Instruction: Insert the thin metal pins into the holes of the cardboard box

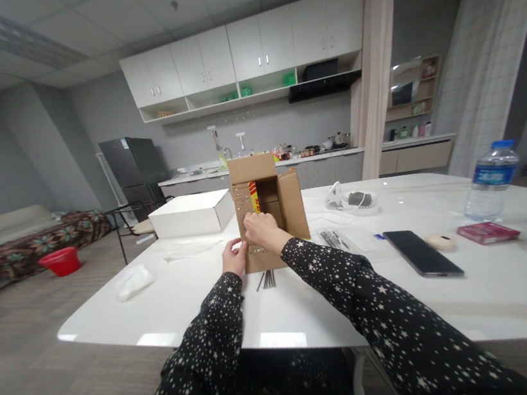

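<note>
The cardboard box [297,206] stands upright on the glossy white worktop [124,322], straight in front of me, its open side turned my way. It is plain brown board, matte and stiff, with straight creases. The top flap [252,168] rises above the opening, and the right flap [294,196] swings outward. The left panel [243,199] is speckled with small pale dots; I cannot tell whether they are holes or bits of something. Beside it, a red-and-yellow patch [253,192] shows at the shadowed opening.

My left grip [235,257] is clamped on the box's lower left edge, thumb and fingers pinching the board. My right grip [262,230] is curled against the dotted panel, crossing the opening's lower part; I cannot tell whether anything is pinched between its fingers. My sleeves [405,311] are black cloth scattered with pale stars.

Just before the box lie several thin, dark metal nails or screws [269,279], mostly side by side. To the right are a clear packet [334,240] of slim dark pieces and a flat black smartphone [421,253]. To the left sit a smooth white box [188,217] and a crumpled, soft white wad [133,281].
</note>
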`<state>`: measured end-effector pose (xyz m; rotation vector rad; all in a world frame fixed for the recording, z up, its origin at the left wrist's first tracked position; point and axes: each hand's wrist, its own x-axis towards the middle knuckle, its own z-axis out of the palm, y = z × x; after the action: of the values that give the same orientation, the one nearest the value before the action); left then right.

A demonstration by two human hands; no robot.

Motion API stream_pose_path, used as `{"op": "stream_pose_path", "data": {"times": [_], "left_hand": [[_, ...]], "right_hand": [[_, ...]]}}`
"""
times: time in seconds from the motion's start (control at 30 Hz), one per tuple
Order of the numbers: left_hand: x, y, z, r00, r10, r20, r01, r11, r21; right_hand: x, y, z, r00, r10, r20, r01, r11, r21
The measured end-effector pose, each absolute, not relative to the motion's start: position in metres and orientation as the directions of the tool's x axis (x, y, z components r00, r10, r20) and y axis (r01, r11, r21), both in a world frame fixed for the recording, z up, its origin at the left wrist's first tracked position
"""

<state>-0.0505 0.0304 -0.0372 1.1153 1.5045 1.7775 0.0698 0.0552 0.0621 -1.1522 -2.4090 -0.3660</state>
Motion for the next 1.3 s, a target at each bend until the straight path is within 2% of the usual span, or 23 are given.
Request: {"op": "stream_pose_path", "data": {"times": [0.37,1.3], "left_hand": [[-0.053,0.033,-0.040,-0.491,0.836,0.246,0.118,-0.217,0.969],[-0.053,0.036,-0.044,-0.505,0.826,0.249,0.096,-0.233,0.968]], "right_hand": [[0.067,0.048,0.064,-0.593,0.638,0.491,0.773,0.621,0.128],[0.061,0.043,0.067,-0.572,0.682,0.454,0.801,0.583,0.134]]}}
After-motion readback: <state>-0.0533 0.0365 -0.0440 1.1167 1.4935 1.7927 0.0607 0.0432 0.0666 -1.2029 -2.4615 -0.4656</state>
